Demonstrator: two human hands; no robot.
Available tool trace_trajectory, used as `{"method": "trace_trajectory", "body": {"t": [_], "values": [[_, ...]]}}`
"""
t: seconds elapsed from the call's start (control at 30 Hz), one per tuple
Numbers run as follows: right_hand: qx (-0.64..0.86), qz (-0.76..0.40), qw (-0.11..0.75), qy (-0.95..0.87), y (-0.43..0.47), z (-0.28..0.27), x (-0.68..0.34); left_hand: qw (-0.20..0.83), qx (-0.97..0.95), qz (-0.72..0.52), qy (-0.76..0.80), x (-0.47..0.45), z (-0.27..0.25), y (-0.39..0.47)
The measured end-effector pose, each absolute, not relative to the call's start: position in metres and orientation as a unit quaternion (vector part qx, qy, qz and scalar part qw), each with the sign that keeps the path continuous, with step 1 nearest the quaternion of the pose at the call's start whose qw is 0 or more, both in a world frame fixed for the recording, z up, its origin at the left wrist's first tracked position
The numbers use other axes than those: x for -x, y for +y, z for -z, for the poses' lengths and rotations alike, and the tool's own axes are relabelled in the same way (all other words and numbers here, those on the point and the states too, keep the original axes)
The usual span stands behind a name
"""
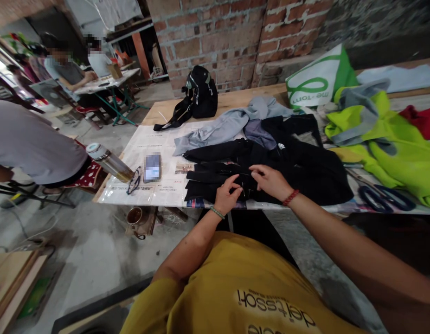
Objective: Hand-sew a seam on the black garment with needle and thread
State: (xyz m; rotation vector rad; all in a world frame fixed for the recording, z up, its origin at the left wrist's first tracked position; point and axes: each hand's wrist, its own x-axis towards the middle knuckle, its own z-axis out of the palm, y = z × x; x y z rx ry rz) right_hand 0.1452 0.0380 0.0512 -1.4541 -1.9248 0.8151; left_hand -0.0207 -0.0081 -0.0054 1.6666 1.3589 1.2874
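Note:
Black garments point(305, 171) lie spread over the table's near side, some folded into strips at the left. Above the black cloth is my left hand point(228, 195), a green bead bracelet on its wrist, its thumb and forefinger bent toward each other. Close by on the right, my right hand point(270, 181), with a red bracelet, has its fingers drawn together in a pinch. Small pale marks show on the cloth between the two hands. Anything the fingertips hold is too small to make out. Dark-handled scissors point(385, 197) rest on the table right of the black garments.
Left on the newspaper-covered table point(169, 185) are a phone point(152, 168), glasses point(134, 180) and a flask point(110, 162). Behind lie a black bag point(204, 93), grey cloth point(221, 127), a green-white bag point(319, 81) and lime garments point(392, 144). A person point(37, 144) sits at left; others work farther back.

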Motion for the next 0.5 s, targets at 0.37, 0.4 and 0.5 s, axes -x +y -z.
{"method": "trace_trajectory", "body": {"t": [0.37, 0.4, 0.5], "values": [[0.334, -0.066, 0.296, -0.892, -0.002, -0.031, -0.144, 0.389, -0.591, -0.513, 0.485, 0.023, 0.001, -0.006], [0.341, -0.062, 0.302, -0.888, -0.002, -0.028, -0.143, 0.393, -0.592, -0.511, 0.484, 0.023, 0.001, -0.006], [0.365, -0.059, 0.333, -0.867, 0.002, -0.021, -0.141, 0.399, -0.594, -0.507, 0.48, 0.024, 0.002, -0.006]]}}
